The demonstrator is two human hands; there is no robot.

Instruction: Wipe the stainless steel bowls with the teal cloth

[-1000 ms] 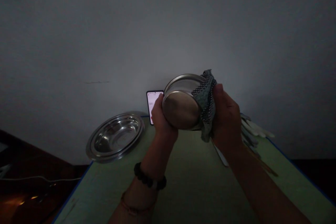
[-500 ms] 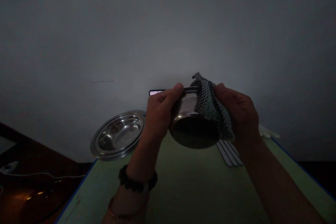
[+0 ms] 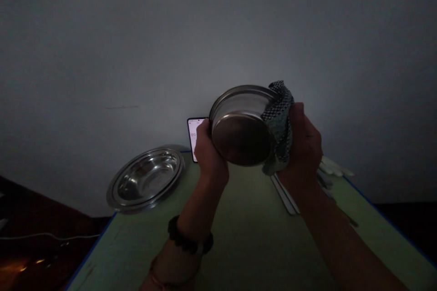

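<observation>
A round stainless steel bowl (image 3: 241, 138) is held up above the table, tilted so its darker base faces me. My left hand (image 3: 210, 157) grips the bowl's left side, fingers closed around the rim. On the opposite side, my right hand (image 3: 305, 150) presses a grey-green cloth (image 3: 279, 132) with a black-and-white checked edge against the bowl's wall. The cloth wraps over the rim there. The inside of the bowl is turned away and hidden, as are most of my right fingertips.
Steel dishes (image 3: 146, 177), nested, stand at the table's left edge. A lit phone (image 3: 192, 138) leans on the wall behind my left hand. Flat metal pieces (image 3: 286, 198) and a white glove (image 3: 336, 167) lie on the right of the green table (image 3: 246, 236).
The bowl has risen and tipped, showing more of its base. Both hands and the cloth moved with it; more of the phone is visible.
</observation>
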